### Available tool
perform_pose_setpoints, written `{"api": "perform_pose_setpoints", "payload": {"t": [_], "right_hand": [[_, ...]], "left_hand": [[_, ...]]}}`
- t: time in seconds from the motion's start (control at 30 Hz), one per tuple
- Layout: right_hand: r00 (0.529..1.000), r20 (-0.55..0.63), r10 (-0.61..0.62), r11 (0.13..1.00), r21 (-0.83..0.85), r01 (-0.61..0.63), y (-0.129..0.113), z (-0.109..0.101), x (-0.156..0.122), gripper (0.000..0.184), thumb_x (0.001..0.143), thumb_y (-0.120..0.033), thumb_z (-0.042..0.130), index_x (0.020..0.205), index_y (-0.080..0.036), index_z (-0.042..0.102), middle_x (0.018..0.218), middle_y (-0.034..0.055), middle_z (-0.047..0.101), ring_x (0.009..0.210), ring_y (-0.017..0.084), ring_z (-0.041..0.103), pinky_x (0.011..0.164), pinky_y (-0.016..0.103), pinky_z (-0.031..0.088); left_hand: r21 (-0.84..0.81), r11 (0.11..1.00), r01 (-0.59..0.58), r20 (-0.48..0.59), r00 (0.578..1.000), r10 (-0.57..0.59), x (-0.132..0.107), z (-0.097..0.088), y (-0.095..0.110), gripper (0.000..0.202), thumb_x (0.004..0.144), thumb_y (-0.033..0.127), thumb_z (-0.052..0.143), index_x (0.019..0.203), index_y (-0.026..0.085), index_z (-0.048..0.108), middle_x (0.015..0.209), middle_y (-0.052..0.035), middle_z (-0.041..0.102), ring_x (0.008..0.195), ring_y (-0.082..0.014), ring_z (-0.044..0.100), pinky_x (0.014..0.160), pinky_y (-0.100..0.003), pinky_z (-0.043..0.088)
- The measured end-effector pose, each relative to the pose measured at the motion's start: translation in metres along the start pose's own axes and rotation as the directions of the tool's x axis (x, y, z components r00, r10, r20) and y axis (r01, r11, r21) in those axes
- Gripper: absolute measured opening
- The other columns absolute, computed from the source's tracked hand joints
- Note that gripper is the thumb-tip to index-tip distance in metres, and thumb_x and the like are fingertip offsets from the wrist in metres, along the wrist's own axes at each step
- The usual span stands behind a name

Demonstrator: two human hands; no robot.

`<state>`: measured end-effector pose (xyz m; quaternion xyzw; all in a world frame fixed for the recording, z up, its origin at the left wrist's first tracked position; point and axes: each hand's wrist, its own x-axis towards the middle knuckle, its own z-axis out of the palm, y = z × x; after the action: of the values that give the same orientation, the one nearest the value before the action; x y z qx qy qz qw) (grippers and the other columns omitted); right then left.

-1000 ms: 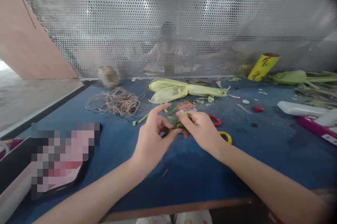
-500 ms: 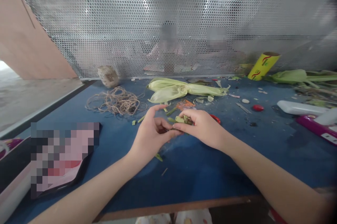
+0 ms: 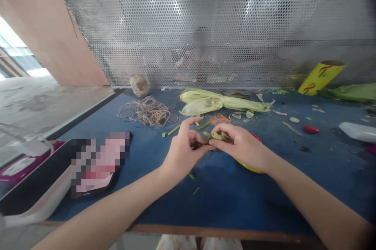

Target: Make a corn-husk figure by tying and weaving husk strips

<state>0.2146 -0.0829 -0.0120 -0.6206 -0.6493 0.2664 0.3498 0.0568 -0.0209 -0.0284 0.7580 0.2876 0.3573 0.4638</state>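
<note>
Over the middle of the blue table (image 3: 164, 203), my two hands meet at a small bundle of green plant pieces (image 3: 219, 136). My right hand (image 3: 242, 142) is closed round the bundle with thumb and fingers. The thumb and a bent finger of my left hand (image 3: 185, 148) pinch its near end, while the index finger points up and away. Fingers partly hide the bundle. Beneath my right hand shows a curved yellow and red thing (image 3: 249, 167), mostly covered. Cut green stem bits (image 3: 174, 130) and orange shreds (image 3: 219, 119) lie just beyond the hands.
Corn husks (image 3: 202, 103) lie behind my hands, with tangled twine (image 3: 147, 111) to their left. A twine ball (image 3: 139, 85) and a tilted yellow tube (image 3: 321, 78) stand near the perforated metal screen (image 3: 176, 27). Phone-like devices (image 3: 102, 164) lie at left; a red oval piece (image 3: 311, 129) at right.
The view has swung left, so everything sits farther right in the picture. My hands keep nearly the same grip on the green bundle. More of the yellow curved thing shows under my right hand.
</note>
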Motion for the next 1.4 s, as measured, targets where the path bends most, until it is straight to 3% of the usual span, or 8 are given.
{"api": "perform_pose_setpoints", "payload": {"t": [0.17,0.37,0.53,0.77,0.97,1.07,1.17,1.4], "right_hand": [[0.999,-0.014,-0.032,0.995,-0.091,0.030,0.000,0.001,-0.004,0.015,0.077,-0.035,0.053,0.084,-0.022,0.051,0.073,-0.0013,0.054,0.062,0.012,0.049,0.054,0.022,0.040],[0.994,0.007,0.108,0.986,0.130,-0.108,0.007,0.005,-0.006,0.019,0.079,-0.040,0.054,0.086,-0.023,0.049,0.069,-0.0013,0.048,0.057,0.012,0.048,0.052,0.024,0.041],[0.969,0.061,0.240,0.882,0.404,-0.244,0.006,0.008,-0.007,0.023,0.076,-0.043,0.058,0.084,-0.025,0.048,0.063,-0.0025,0.046,0.050,0.011,0.046,0.045,0.023,0.040],[0.937,0.096,0.335,0.812,0.475,-0.339,-0.001,0.003,-0.009,0.025,0.066,-0.040,0.068,0.078,-0.025,0.051,0.057,-0.0034,0.044,0.045,0.010,0.045,0.039,0.021,0.038],[0.898,0.201,0.391,0.630,0.653,-0.420,0.002,0.007,-0.006,0.032,0.065,-0.038,0.069,0.083,-0.024,0.048,0.051,-0.0039,0.049,0.042,0.010,0.049,0.033,0.017,0.033],[0.914,0.233,0.331,0.667,0.627,-0.401,0.009,0.008,-0.003,0.032,0.070,-0.040,0.065,0.089,-0.021,0.048,0.055,-0.0029,0.052,0.045,0.011,0.052,0.033,0.018,0.035],[0.958,0.155,0.240,0.774,0.566,-0.285,0.016,0.006,0.000,0.035,0.071,-0.033,0.066,0.098,-0.021,0.047,0.063,-0.0029,0.056,0.049,0.009,0.052,0.043,0.020,0.043],[0.978,0.082,0.193,0.867,0.453,-0.209,0.019,-0.001,0.001,0.037,0.072,-0.028,0.065,0.103,-0.022,0.046,0.091,0.0048,0.065,0.083,0.017,0.062,0.070,0.029,0.051]], "left_hand": [[-0.019,0.999,0.050,0.012,0.999,-0.050,0.001,0.002,0.001,0.060,0.066,0.019,0.069,0.115,0.023,0.035,0.062,0.0080,0.053,0.057,-0.0099,0.055,0.057,-0.022,0.045],[-0.132,0.985,0.114,0.084,0.991,-0.104,0.002,0.003,-0.003,0.062,0.062,0.020,0.072,0.113,0.024,0.038,0.062,0.0078,0.052,0.057,-0.0108,0.056,0.058,-0.024,0.046],[-0.189,0.971,0.143,0.097,0.987,-0.127,0.003,0.001,-0.003,0.062,0.060,0.022,0.075,0.113,0.025,0.043,0.061,0.0066,0.055,0.057,-0.0113,0.056,0.058,-0.024,0.046],[-0.229,0.968,0.105,0.120,0.990,-0.079,0.001,0.001,-0.003,0.061,0.062,0.025,0.074,0.115,0.027,0.043,0.063,0.0068,0.055,0.059,-0.0105,0.057,0.063,-0.023,0.047],[-0.167,0.984,0.060,0.110,0.993,-0.042,0.001,-0.001,-0.004,0.051,0.066,0.023,0.071,0.110,0.027,0.046,0.063,0.0070,0.053,0.059,-0.0091,0.056,0.061,-0.020,0.046],[-0.203,0.968,0.150,0.092,0.987,-0.133,0.003,0.001,-0.007,0.050,0.063,0.025,0.073,0.106,0.024,0.047,0.061,0.0068,0.053,0.057,-0.0104,0.056,0.058,-0.022,0.046],[-0.343,0.901,0.264,0.103,0.964,-0.243,0.006,0.003,-0.008,0.046,0.064,0.025,0.072,0.102,0.020,0.046,0.058,0.0074,0.052,0.054,-0.0111,0.057,0.058,-0.024,0.048],[-0.288,0.915,0.283,0.182,0.954,-0.238,0.013,-0.003,-0.009,0.030,0.069,0.026,0.066,0.095,0.017,0.056,0.059,0.0037,0.060,0.057,-0.0112,0.059,0.059,-0.023,0.047]]}}
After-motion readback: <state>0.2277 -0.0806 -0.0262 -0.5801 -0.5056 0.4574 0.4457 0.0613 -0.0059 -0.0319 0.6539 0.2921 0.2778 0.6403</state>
